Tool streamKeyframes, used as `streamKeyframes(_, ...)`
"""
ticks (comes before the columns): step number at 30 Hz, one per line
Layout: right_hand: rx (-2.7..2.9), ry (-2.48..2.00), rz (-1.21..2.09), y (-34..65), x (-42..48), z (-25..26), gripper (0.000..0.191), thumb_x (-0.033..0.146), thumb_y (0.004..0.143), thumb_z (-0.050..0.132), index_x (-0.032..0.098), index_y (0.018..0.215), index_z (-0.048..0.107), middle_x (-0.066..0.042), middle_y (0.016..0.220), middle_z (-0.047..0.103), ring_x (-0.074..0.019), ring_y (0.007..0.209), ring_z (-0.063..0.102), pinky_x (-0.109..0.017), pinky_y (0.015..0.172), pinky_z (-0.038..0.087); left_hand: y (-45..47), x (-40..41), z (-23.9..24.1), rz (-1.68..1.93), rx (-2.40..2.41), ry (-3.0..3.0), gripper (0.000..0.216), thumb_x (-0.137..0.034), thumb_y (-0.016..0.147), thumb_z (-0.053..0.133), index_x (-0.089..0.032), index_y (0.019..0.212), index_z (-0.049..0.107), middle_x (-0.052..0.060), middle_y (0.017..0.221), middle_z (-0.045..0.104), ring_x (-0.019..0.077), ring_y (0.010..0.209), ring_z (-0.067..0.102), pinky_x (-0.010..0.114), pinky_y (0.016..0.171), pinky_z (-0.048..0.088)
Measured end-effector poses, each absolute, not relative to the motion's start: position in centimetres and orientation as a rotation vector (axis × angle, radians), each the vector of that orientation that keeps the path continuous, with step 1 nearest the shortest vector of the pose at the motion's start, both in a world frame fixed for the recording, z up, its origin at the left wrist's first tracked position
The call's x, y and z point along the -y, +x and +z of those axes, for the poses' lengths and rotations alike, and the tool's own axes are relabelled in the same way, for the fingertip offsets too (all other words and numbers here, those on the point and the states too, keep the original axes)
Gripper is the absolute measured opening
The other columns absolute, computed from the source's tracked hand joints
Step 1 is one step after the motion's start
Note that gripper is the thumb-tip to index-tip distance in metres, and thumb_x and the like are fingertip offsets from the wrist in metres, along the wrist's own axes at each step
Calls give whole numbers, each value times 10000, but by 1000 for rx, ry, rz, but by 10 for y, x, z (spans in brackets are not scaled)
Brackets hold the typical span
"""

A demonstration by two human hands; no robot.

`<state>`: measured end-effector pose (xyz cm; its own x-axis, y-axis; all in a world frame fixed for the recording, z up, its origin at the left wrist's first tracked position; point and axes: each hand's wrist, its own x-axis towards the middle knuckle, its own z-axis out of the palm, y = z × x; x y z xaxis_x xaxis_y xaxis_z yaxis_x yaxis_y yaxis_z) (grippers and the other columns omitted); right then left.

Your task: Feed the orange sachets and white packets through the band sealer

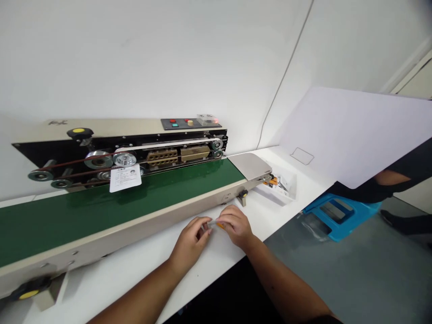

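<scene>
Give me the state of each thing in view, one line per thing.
Left hand: pinching a small clear orange-marked packet.
Right hand: pinching the same packet.
Green conveyor belt: white printed sheet at its far edge.
Clear box on beige band sealer: red light on.
White plastic tray: holding orange packets.

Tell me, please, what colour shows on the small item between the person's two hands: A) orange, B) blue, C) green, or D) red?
A: a patch of orange shows on the small item held between the left hand and the right hand.
</scene>
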<state>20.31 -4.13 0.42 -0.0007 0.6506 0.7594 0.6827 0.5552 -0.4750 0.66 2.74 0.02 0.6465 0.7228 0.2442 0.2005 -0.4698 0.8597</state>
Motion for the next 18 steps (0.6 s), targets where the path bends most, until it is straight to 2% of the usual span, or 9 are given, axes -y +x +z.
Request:
streamKeyframes(1, 1671, -1104, -11, 200, 41, 3, 155, 213, 979, 589, 250, 1015, 734, -59, 894, 721, -213, 841, 652, -391, 809, 540, 6, -27, 0, 764, -702, 2024, 174, -305, 958, 580, -224, 1068, 686, 25, 920, 658, 173, 764, 587, 276, 707, 458)
streamKeyframes(3, 1606, -1121, 43, 195, 41, 0, 159, 271, 957, 636, 240, 1099, 701, -69, 954, 731, -222, 883, 668, -387, 826, 549, 4, -26, 1, 766, -695, 2029, 174, -320, 979, 555, -210, 936, 683, 13, 824, 642, 171, 740, 573, 273, 689, 434)
streamKeyframes(5, 1544, -1200, 109, 195, 43, -4, 275, 333, 921, 685, 225, 1174, 674, -90, 1044, 738, -237, 932, 682, -378, 836, 556, 3, -25, 1, 771, -723, 1976, 201, -351, 983, 558, -199, 897, 658, 0, 762, 618, 160, 686, 548, 265, 644, 409)
streamKeyframes(7, 1513, -1299, 194, 201, 45, -5, 272, 352, 915, 683, 216, 1150, 692, -91, 1039, 750, -236, 913, 695, -356, 821, 560, 2, -23, 1, 763, -731, 1903, 218, -382, 975, 575, -191, 884, 628, -13, 707, 585, 148, 637, 520, 258, 602, 385)
streamKeyframes(9, 1552, -1368, 333, 210, 49, 0, 203, 325, 941, 639, 219, 1088, 731, -77, 999, 764, -227, 894, 705, -341, 828, 554, 2, -21, 1, 760, -674, 1824, 209, -395, 961, 597, -188, 985, 603, -14, 723, 593, 143, 632, 517, 253, 596, 388)
streamKeyframes(12, 1659, -1399, 632, 226, 53, 14, 211, 273, 932, 642, 227, 1101, 760, -68, 1064, 771, -229, 969, 711, -328, 867, 542, 2, -18, 1, 757, -545, 1713, 424, -388, 957, 604, -191, 1310, 477, 2, 823, 640, 146, 677, 543, 256, 635, 422)
streamKeyframes(13, 1671, -1403, 718, 230, 54, 19, 214, 257, 922, 652, 228, 1102, 764, -64, 1080, 770, -229, 983, 710, -320, 864, 541, 2, -18, 1, 747, -523, 1692, 462, -382, 961, 596, -191, 1356, 449, 0, 821, 638, 145, 680, 544, 256, 640, 421)
streamKeyframes(18, 1690, -1460, 877, 234, 55, 39, 199, 235, 907, 659, 226, 1078, 760, -43, 1041, 766, -213, 937, 704, -283, 790, 533, 3, -19, 1, 690, -564, 1655, 282, -368, 961, 588, -174, 1164, 597, -17, 699, 588, 135, 641, 513, 252, 607, 377)
